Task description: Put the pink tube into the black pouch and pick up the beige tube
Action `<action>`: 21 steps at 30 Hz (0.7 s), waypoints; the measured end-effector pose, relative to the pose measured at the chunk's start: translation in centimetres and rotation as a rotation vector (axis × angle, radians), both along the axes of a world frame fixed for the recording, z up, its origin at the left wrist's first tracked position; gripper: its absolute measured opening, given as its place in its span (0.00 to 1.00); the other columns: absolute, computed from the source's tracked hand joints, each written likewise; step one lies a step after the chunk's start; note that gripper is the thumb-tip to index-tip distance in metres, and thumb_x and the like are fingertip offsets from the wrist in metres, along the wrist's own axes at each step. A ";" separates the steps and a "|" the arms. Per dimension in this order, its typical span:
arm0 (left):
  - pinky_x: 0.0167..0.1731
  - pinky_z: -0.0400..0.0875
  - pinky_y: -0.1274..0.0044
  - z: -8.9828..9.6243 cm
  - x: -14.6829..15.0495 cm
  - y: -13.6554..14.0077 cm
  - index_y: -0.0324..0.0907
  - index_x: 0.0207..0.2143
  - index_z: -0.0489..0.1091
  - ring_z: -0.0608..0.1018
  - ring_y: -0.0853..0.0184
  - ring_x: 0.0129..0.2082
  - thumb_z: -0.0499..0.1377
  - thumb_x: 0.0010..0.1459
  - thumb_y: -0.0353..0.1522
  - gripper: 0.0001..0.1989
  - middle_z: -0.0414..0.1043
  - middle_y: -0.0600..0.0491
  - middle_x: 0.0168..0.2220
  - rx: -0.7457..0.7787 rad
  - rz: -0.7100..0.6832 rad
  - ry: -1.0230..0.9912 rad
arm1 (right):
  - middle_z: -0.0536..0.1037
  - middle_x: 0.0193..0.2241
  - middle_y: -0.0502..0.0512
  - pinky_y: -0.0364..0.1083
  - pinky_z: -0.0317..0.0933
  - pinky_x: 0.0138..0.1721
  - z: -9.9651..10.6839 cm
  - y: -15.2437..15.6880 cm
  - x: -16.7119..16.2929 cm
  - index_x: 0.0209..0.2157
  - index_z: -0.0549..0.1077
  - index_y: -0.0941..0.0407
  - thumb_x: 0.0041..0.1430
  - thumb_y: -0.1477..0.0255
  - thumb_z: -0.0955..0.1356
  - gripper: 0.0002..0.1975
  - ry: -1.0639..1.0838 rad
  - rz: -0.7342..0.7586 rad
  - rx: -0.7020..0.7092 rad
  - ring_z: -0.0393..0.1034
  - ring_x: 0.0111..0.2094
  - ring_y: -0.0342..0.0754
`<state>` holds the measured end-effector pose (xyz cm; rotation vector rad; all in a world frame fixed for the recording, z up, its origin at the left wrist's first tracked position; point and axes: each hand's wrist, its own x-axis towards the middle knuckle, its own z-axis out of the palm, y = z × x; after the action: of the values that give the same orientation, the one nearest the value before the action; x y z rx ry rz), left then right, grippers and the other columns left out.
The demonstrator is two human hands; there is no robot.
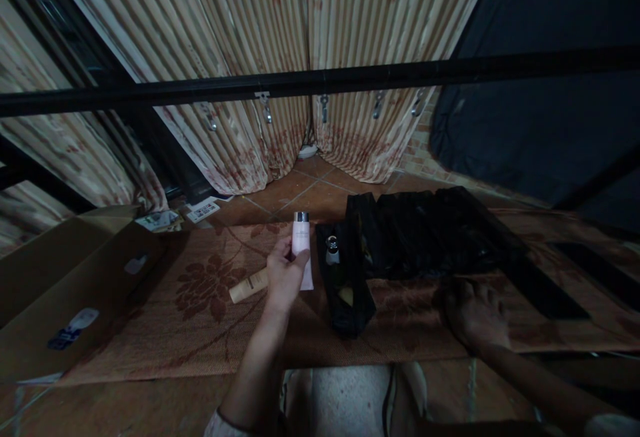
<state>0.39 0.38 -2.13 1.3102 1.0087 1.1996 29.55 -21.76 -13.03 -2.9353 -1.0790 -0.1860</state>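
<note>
My left hand (285, 277) is closed around a pale pink cosmetic tube (301, 235) and holds it upright, silver cap at the top. Just left of that hand, a gold tube (247, 286) lies on the patterned cloth, its right end behind my fingers. Right of the pink tube is an open black pouch (357, 313) containing a silver-capped bottle (333, 249) and a yellowish item (346, 295) too dark to name. My right hand (475, 313) rests on the cloth, fingers apart, holding nothing, in front of the black fabric organizer (415, 237).
An open cardboard box (95, 283) stands at the left. Black straps (545, 290) lie on the cloth (200, 330) at the right. A dark horizontal bar (300, 82) crosses in front of striped curtains (250, 23). Papers (203, 210) lie on the tiled floor beyond.
</note>
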 end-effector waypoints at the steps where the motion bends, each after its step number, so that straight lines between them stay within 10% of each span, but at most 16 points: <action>1: 0.32 0.69 0.77 -0.1 0.0 0.0 0.38 0.37 0.73 0.77 0.66 0.31 0.64 0.41 0.29 0.16 0.77 0.51 0.32 -0.002 -0.001 0.002 | 0.66 0.50 0.69 0.60 0.54 0.49 0.0 0.0 0.0 0.53 0.65 0.61 0.64 0.60 0.50 0.27 0.004 0.001 0.005 0.57 0.54 0.66; 14: 0.32 0.69 0.77 0.2 -0.1 0.2 0.38 0.38 0.73 0.77 0.66 0.31 0.63 0.39 0.27 0.19 0.77 0.52 0.33 0.006 0.008 -0.026 | 0.67 0.51 0.70 0.60 0.54 0.47 -0.2 0.0 0.1 0.53 0.66 0.61 0.64 0.62 0.52 0.26 0.009 0.019 0.025 0.57 0.53 0.66; 21: 0.27 0.71 0.76 1.9 0.1 0.0 0.40 0.35 0.70 0.77 0.67 0.24 0.66 0.44 0.41 0.18 0.75 0.53 0.28 -0.265 0.006 -0.300 | 0.67 0.50 0.70 0.59 0.55 0.47 0.3 0.1 -0.3 0.53 0.66 0.62 0.64 0.63 0.53 0.25 -0.014 0.022 0.030 0.59 0.51 0.65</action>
<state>0.51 0.36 -0.21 0.8916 0.9162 1.1795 29.30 -21.67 -12.76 -2.8985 -1.0996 -0.2217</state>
